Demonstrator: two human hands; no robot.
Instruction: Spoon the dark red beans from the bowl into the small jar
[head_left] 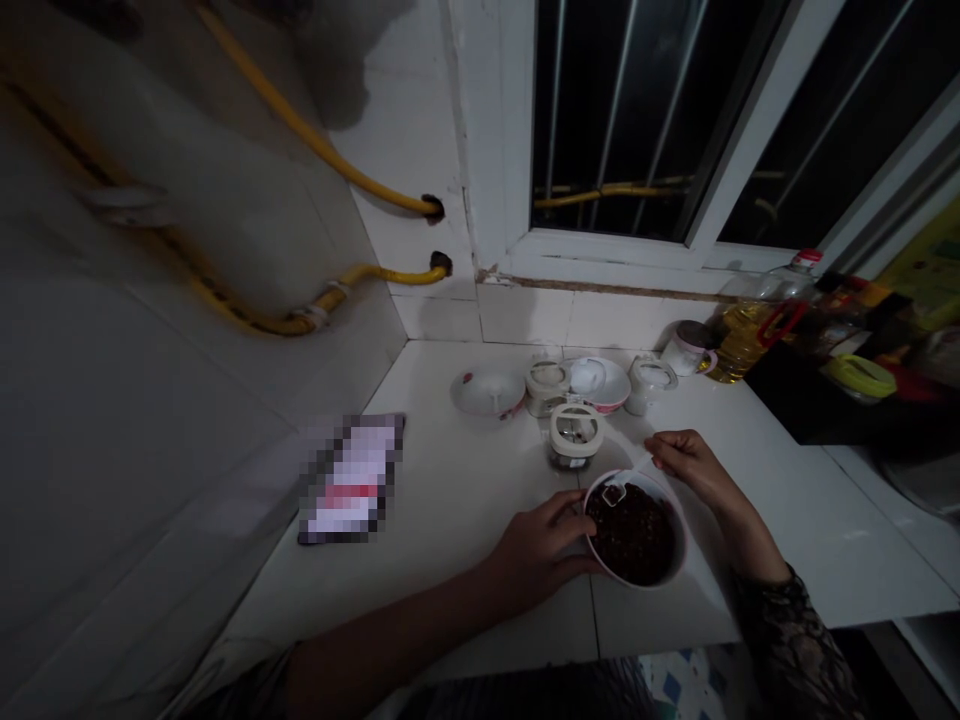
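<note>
A white bowl (681, 545) with a dark red, chunky sauce (637, 535) in it stands near the counter's front edge. My left hand (544, 545) grips the bowl's left side, thumb at the rim and fingers round the outside. Above the far right rim, my right hand (686, 465) pinches the handle of a small white spoon (616, 492). The spoon's square head rests at the sauce's surface, near the far left of the bowl. Just behind the bowl is a lidded jar (576, 437) with dark contents.
Farther back are a shallow bowl (480, 395), two lidded white jars (547, 385), another bowl (619, 390) and a mug (686, 350). An oil bottle (742, 335) and a dark rack (802, 400) of bottles stand right. A pixelated object (352, 480) lies left, below yellow pipes (322, 150).
</note>
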